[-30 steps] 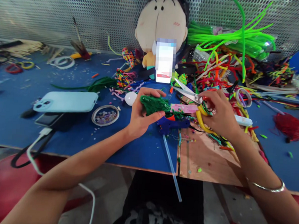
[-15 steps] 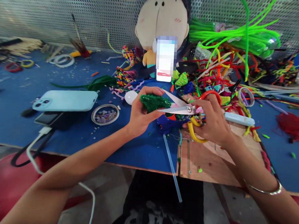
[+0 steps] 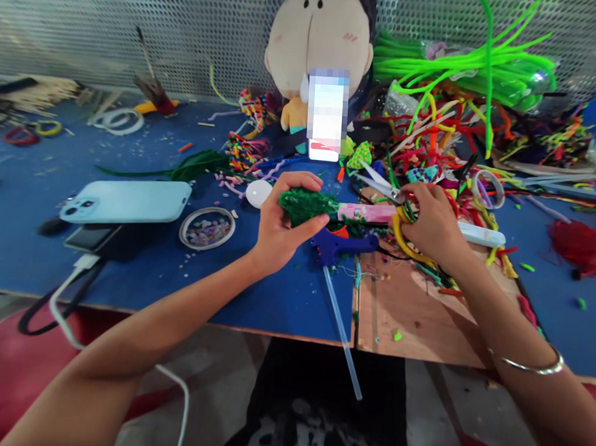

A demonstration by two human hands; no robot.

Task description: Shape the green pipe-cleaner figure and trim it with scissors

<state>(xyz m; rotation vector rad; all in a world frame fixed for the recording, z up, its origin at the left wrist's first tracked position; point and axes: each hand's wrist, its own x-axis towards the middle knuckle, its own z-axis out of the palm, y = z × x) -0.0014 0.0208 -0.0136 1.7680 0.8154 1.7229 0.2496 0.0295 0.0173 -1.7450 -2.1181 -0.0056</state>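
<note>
My left hand (image 3: 282, 225) is wrapped round a dark green fuzzy bundle (image 3: 306, 207) that looks like chenille stems, its trimmed end pointing right. Scissors (image 3: 384, 185) with red and yellow handles are in my right hand (image 3: 430, 223), their blades pointing up and left, apart from the bundle. Between the hands lies a pink printed strip (image 3: 368, 213), partly behind the right fingers. Just below sits a dark blue glue gun (image 3: 344, 247), with a clear glue stick (image 3: 342, 338) reaching past the table edge.
A light blue phone (image 3: 126, 201) and a round dish of beads (image 3: 208, 229) lie at left. Another phone (image 3: 324, 148) leans on a plush doll (image 3: 318, 38). Bright green stems (image 3: 466, 72) and tangled scraps pile up at back right. A wooden board (image 3: 403, 322) lies in front.
The scissors have moved away from the green bundle, to the right, and their blades now tilt upward. The pink strip and glue gun show more fully. My left hand stays nearly still.
</note>
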